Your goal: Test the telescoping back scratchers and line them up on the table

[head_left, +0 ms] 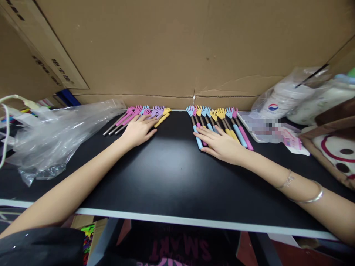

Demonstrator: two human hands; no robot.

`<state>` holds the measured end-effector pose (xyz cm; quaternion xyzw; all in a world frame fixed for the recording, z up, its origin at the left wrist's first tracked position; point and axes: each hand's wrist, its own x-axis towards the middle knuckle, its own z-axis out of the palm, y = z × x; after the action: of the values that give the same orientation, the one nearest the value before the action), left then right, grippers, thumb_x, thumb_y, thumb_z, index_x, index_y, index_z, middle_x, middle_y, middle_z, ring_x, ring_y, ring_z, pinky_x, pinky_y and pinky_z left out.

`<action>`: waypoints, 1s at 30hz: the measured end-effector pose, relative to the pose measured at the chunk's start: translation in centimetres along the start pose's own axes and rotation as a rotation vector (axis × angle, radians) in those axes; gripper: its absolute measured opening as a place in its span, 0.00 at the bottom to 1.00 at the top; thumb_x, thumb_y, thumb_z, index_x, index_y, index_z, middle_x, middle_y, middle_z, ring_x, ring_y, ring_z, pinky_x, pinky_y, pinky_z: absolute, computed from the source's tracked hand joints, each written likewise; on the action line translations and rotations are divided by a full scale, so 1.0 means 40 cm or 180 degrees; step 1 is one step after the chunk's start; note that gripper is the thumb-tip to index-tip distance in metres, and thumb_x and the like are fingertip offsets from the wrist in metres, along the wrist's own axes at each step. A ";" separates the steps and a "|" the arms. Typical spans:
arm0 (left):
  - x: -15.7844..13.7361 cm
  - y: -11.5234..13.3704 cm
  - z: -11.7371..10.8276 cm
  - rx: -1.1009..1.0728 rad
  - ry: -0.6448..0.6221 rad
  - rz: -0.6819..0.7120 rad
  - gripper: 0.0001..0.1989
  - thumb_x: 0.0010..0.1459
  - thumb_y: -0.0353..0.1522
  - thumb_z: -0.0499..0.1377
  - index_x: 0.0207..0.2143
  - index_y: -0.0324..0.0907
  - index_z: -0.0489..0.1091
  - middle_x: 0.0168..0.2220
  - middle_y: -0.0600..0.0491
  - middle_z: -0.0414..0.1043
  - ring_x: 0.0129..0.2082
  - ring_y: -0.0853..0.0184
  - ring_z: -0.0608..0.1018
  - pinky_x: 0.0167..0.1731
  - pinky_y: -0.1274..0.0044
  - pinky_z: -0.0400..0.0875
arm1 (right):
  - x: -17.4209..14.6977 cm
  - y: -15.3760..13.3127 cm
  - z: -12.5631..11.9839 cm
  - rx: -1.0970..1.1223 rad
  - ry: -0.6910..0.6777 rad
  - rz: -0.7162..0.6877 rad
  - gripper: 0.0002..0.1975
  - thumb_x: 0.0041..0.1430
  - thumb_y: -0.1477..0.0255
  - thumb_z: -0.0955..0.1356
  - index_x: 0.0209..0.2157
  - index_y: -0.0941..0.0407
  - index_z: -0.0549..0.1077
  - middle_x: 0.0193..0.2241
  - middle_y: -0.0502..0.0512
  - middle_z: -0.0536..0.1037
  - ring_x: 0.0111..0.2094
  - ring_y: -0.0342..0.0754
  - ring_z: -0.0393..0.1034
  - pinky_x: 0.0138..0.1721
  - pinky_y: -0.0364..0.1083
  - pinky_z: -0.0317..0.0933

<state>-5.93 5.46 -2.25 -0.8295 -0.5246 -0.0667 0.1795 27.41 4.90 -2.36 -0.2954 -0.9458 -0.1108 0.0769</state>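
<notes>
Two rows of back scratchers with small claw-shaped heads lie at the back of the black table. My left hand (140, 130) rests flat, fingers spread, over the left row; a yellow back scratcher (163, 119) shows past its fingertips, and pink back scratchers (127, 117) with bare metal rods lie on its other side. My right hand (222, 143) is laid out flat across the handles of the right row. Beside its fingers is a light-blue back scratcher (197, 137), and a pink back scratcher (245, 136) lies at the row's right end. The hands hide some handles.
A clear plastic bag (55, 136) spreads over the table's left side. On the right stand a bagged white cup (283, 98), a clear flat case (257, 127) and a brown-edged plush item (332, 155). A cardboard wall (155, 48) closes off the back.
</notes>
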 end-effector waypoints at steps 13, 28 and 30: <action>-0.004 0.036 -0.011 -0.0088 0.0362 0.0286 0.19 0.63 0.36 0.50 0.53 0.40 0.68 0.51 0.48 0.72 0.56 0.54 0.66 0.56 0.60 0.56 | -0.010 -0.033 -0.039 -0.0308 0.0657 -0.0057 0.20 0.65 0.65 0.58 0.52 0.60 0.68 0.54 0.58 0.70 0.60 0.53 0.56 0.61 0.61 0.44; -0.029 0.184 -0.101 -0.0368 0.0830 0.1271 0.13 0.64 0.34 0.50 0.43 0.46 0.74 0.34 0.53 0.75 0.37 0.67 0.73 0.48 0.70 0.61 | -0.002 -0.058 -0.054 0.0129 0.0780 -0.0111 0.14 0.63 0.70 0.60 0.41 0.58 0.75 0.39 0.57 0.77 0.49 0.51 0.65 0.55 0.56 0.55; -0.032 0.199 -0.104 -0.0416 0.0856 0.1501 0.13 0.63 0.33 0.51 0.45 0.47 0.73 0.36 0.54 0.74 0.38 0.67 0.73 0.48 0.70 0.61 | -0.001 -0.065 -0.051 0.0202 0.0758 -0.0115 0.15 0.64 0.71 0.59 0.44 0.58 0.74 0.40 0.59 0.76 0.49 0.51 0.65 0.54 0.55 0.56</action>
<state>0.95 -0.23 -0.60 -0.9222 -0.2831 -0.1663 0.2042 26.11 2.26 -0.85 -0.2604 -0.9382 -0.1164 0.1960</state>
